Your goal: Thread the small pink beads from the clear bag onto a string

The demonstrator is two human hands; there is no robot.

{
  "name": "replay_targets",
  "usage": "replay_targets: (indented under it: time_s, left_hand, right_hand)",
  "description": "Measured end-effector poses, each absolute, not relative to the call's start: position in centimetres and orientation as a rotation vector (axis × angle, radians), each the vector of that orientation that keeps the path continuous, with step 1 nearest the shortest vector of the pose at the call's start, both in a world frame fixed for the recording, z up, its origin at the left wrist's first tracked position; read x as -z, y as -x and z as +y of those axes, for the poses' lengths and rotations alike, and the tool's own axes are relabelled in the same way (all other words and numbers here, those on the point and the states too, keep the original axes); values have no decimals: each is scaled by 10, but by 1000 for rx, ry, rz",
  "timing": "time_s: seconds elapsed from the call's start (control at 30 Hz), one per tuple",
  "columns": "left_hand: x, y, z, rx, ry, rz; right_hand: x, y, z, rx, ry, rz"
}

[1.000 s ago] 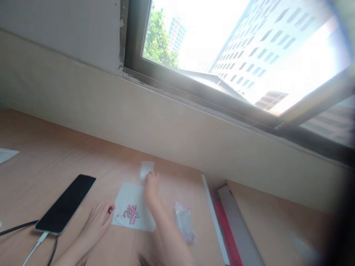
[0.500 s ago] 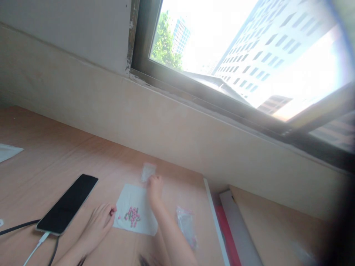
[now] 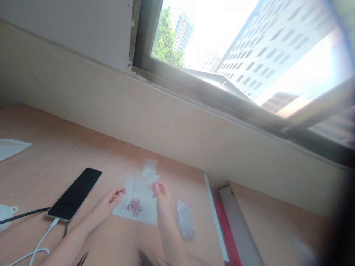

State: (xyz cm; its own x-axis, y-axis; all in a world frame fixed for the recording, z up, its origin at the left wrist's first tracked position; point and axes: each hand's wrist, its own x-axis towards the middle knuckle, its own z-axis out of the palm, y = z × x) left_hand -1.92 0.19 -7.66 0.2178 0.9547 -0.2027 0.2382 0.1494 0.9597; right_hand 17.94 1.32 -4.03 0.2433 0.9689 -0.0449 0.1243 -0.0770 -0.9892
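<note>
A pale square sheet (image 3: 146,216) lies on the table with a small heap of pink and dark little pieces (image 3: 135,207) on it, too small to name. At the sheet's upper right, my right hand (image 3: 162,191) pinches a small clear plastic bag (image 3: 154,180), whose outline is blurred. Just beyond it lies another small clear bag (image 3: 150,165). My left hand (image 3: 117,195) hovers by the sheet's left edge, fingers loosely curled and somewhat apart, with nothing visible in them.
Left of my hands lies a black phone (image 3: 74,194) with a white cable (image 3: 44,238) plugged in. A clear bag (image 3: 185,218) is to the right. A white packet (image 3: 13,147) lies far left. Wall and window (image 3: 222,55) border the table's back.
My right hand has drawn back toward me with a small bag between its fingers. My left hand has moved up and right, its fingers loosening.
</note>
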Motion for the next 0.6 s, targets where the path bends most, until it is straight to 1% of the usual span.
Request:
replay_targets:
  time_s: [0.1,0.17,0.23,0.3,0.4,0.43,0.5,0.6]
  left_hand:
    - [38,9,3,-683,-1367,1165]
    - [22,4,1,-592,-1412,1087]
    - [16,0,-4,-571,-1418,1046]
    - [15,-3,-8,-564,-1404,1048]
    - [12,-8,-14,-561,-1411,1072]
    - [10,-9,-15,-560,-1427,1068]
    - [2,-12,-17,-556,-1469,1047]
    - [-12,-16,-21,-527,-1549,993]
  right_hand:
    - [63,-182,-14,-1183,1463,-959]
    - [75,-184,-25,-1220,1509,-915]
    - [78,-187,-33,-1192,1567,-901]
    - [70,-189,-39,-1035,1653,-894]
    - [47,-183,-48,-678,1790,-936]
    - [39,-179,-51,-627,1798,-995]
    - [25,-170,-57,-708,1717,-1162]
    - [14,-157,-63,-961,1540,-1328]
